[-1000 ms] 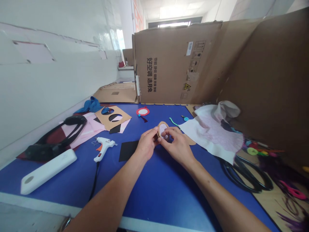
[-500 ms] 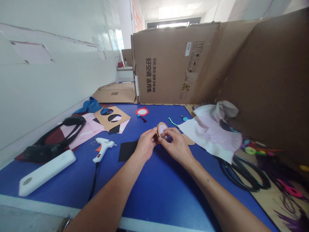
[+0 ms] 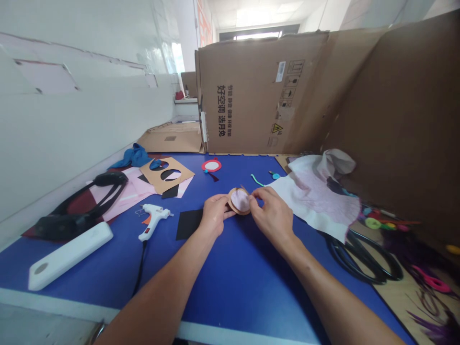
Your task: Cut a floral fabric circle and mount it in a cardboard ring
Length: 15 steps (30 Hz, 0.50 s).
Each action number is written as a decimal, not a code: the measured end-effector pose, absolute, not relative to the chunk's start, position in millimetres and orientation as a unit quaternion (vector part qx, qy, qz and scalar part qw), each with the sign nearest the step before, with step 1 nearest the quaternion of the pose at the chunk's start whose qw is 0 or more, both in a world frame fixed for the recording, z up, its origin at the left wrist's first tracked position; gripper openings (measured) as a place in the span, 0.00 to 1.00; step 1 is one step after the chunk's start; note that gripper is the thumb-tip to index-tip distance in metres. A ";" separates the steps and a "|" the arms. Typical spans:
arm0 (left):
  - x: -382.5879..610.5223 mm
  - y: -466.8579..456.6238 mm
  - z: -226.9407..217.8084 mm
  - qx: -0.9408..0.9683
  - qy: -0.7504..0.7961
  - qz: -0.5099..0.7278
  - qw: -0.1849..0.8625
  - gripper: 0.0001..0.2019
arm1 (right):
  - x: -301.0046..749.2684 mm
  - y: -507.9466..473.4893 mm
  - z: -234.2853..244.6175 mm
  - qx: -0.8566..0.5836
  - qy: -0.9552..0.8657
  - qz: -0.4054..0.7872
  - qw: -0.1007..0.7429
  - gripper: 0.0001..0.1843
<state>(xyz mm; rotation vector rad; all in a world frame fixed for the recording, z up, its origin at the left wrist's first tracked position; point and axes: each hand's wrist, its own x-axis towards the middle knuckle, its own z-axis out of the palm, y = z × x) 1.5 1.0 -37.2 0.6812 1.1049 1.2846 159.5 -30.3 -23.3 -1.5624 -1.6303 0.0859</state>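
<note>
A round cardboard ring with a pale pink paper centre [image 3: 239, 201] is held just above the blue table [image 3: 230, 297], its face turned up. My left hand [image 3: 215, 215] grips its left edge between thumb and fingers. My right hand [image 3: 271, 215] pinches its right edge. A black paper sheet [image 3: 189, 224] lies under and left of my left hand. A white hot glue gun [image 3: 153, 220] rests further left, with its black cord running toward the front edge.
A cardboard stencil with round holes [image 3: 176, 173] lies on pink paper at the back left, near a red paper ring [image 3: 211, 166]. White fabric [image 3: 316, 191] lies to the right. Black scissors [image 3: 359, 258] rest beyond it. Cardboard panels stand behind the table.
The ring has dropped lower and tilted flatter, showing more of its pink face. My right hand has shifted to the right, and my hands are now further apart.
</note>
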 end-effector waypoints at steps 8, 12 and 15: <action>-4.6 3.8 -31.0 0.270 0.505 0.557 0.601 0.03 | 194.8 -22.7 -6.6 -0.648 -0.606 -0.127 0.443 0.09; -11.0 6.7 -26.2 0.261 0.509 0.567 0.593 0.03 | 190.3 -26.5 -5.7 -0.625 -0.660 -0.112 0.400 0.12; -14.8 7.3 -21.6 0.263 0.501 0.573 0.592 0.04 | 181.5 -26.6 -9.2 -0.629 -0.663 0.011 0.404 0.15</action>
